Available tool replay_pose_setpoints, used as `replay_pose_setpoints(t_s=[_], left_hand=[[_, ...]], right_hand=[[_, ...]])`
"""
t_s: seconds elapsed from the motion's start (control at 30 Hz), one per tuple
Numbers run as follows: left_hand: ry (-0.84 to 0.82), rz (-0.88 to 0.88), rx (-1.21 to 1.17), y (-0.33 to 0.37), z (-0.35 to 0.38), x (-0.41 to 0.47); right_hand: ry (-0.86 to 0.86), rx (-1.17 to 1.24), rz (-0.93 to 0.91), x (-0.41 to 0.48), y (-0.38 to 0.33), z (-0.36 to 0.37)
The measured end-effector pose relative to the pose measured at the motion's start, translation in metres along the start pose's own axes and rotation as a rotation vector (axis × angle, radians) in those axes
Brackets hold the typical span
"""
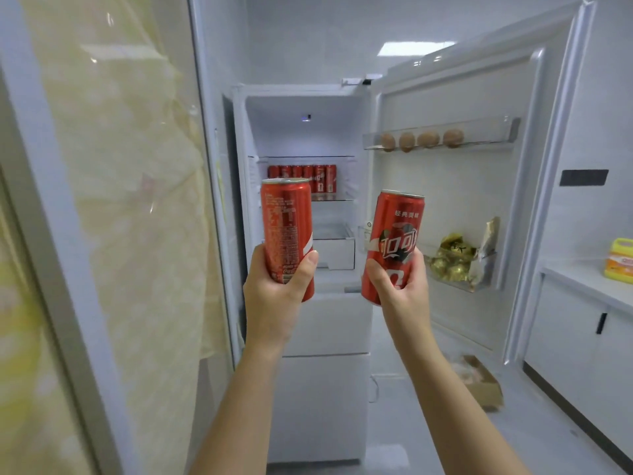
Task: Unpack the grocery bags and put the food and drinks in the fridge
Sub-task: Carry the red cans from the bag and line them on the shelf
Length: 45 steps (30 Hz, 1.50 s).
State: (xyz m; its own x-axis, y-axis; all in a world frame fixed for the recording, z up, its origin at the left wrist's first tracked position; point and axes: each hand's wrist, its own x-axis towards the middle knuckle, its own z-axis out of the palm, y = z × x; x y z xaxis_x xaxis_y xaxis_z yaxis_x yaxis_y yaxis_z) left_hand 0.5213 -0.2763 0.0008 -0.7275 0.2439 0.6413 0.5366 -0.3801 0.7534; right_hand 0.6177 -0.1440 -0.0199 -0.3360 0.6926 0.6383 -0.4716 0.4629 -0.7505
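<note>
A white fridge point(318, 389) stands straight ahead with its upper compartment open and its lower drawers closed. Its door point(455, 186) is swung wide to the right, inner side facing the camera. A glass panel point(120, 200) with pale yellow cloth behind it fills the left side of the view. At the far right runs a white desk point(582, 282) with cupboards under it. A cardboard box point(486, 385) lies on the floor point(534, 433) below the open door.

Both arms reach forward, and the two hands are apart, each wrapped round a drink. The left hand point(277, 289) grips the lower half of an upright red can point(286, 217), thumb across its front. The right hand point(400, 282) grips a second red can point(394, 234), which leans a little to the right. Both are held in the air in front of the open compartment, outside the fridge.

Gold foil bags point(455, 258) sit in the lower door rack. A row of red cans point(303, 178) stands on a glass shelf point(329, 199) inside the fridge. A yellow pack point(620, 258) rests on the desk. Four brown eggs point(424, 139) sit side by side in the upper door rack.
</note>
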Motion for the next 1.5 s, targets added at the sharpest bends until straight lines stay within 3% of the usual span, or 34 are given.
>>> replay_pose_setpoints(t_s=[0.87, 1.2, 1.5], left_hand=[[0.007, -0.041, 0.046, -0.030, 0.039, 0.035], [-0.018, -0.070, 0.012, -0.100, 0.047, 0.092], [-0.028, -0.091, 0.014, -0.194, 0.048, 0.209]], right_hand=[[-0.131, 0.036, 0.033, 0.052, 0.031, 0.009], [-0.120, -0.017, 0.045, 0.103, 0.093, 0.040], [-0.055, -0.078, 0.018, 0.194, 0.169, 0.106]])
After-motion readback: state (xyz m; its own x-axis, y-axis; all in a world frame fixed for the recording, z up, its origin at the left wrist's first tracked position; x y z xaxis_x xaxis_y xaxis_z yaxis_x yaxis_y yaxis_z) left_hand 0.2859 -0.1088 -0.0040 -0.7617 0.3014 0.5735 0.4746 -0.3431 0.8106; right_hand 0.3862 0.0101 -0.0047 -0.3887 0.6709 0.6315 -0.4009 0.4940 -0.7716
